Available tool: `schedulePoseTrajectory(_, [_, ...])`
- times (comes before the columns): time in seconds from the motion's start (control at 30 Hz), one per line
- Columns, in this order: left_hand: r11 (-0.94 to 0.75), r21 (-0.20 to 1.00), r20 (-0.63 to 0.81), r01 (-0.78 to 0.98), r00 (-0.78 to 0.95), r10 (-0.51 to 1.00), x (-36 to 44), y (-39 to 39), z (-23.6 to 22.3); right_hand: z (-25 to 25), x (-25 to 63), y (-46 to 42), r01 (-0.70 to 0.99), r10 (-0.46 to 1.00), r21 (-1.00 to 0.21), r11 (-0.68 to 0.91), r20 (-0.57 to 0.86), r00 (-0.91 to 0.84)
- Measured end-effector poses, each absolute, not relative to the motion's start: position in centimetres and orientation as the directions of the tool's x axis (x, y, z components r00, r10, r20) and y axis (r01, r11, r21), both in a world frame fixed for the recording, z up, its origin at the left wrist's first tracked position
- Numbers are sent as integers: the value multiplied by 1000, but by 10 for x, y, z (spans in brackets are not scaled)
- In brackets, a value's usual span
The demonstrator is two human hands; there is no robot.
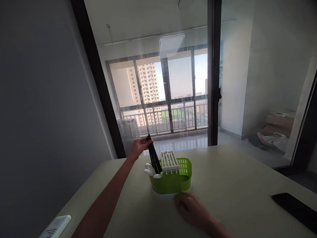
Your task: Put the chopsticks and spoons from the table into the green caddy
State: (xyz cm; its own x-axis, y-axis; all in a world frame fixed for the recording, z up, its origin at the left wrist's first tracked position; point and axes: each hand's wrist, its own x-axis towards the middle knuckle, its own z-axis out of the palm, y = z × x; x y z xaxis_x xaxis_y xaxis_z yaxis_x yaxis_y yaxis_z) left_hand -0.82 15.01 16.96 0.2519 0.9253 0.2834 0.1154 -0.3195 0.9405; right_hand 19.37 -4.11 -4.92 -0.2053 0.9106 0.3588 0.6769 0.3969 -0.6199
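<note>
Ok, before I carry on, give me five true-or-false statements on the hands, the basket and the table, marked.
1. The left hand grips the black sticks near their upper ends. True.
2. The right hand holds the white spoons. False: they stick out of the left end of the green basket; that hand, blurred, is near the basket's front.
3. The white slotted rack is just right of the black sticks. True.
4. The black sticks lie flat on the table. False: they stand tilted, lower ends at the basket.
5. A dark flat object lies right of the basket. True.
</note>
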Motion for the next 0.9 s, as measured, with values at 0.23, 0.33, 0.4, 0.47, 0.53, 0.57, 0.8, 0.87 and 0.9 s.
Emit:
schedulePoseTrajectory(0.23, [-316, 949, 316, 2, 22, 948, -49, 157, 216, -50, 193, -42, 677, 911, -619, 398, 354, -212])
schedulePoseTrajectory(0.33, [-286, 958, 284, -29, -56, 957, -76, 157, 234, -52, 193, -40, 676, 914, -623, 393, 348, -211])
schedulePoseTrajectory(0.4, [-250, 967, 246, -51, -73, 967, -97, 158, 240, -53, 194, -40, 677, 915, -625, 390, 345, -208])
schedulePoseTrajectory(0.47, [-179, 981, 176, -72, -42, 983, -121, 160, 239, -53, 194, -39, 679, 917, -625, 385, 344, -204])
schedulePoseTrajectory(0.53, [-65, 996, 67, -61, 38, 997, -145, 161, 229, -53, 194, -40, 682, 919, -626, 379, 342, -196])
schedulePoseTrajectory(0.57, [0, 1000, 2, -29, 82, 997, -157, 160, 222, -53, 193, -40, 683, 920, -627, 376, 342, -193])
schedulePoseTrajectory(0.8, [271, 825, -455, 496, 298, 839, -208, 135, 164, -52, 193, -40, 672, 915, -630, 389, 351, -201])
schedulePoseTrajectory(0.87, [298, 735, -541, 609, 261, 800, -213, 128, 153, -52, 193, -40, 673, 915, -630, 387, 353, -196])
schedulePoseTrajectory(0.9, [305, 695, -568, 651, 237, 788, -214, 125, 148, -52, 193, -41, 674, 915, -630, 385, 353, -193])
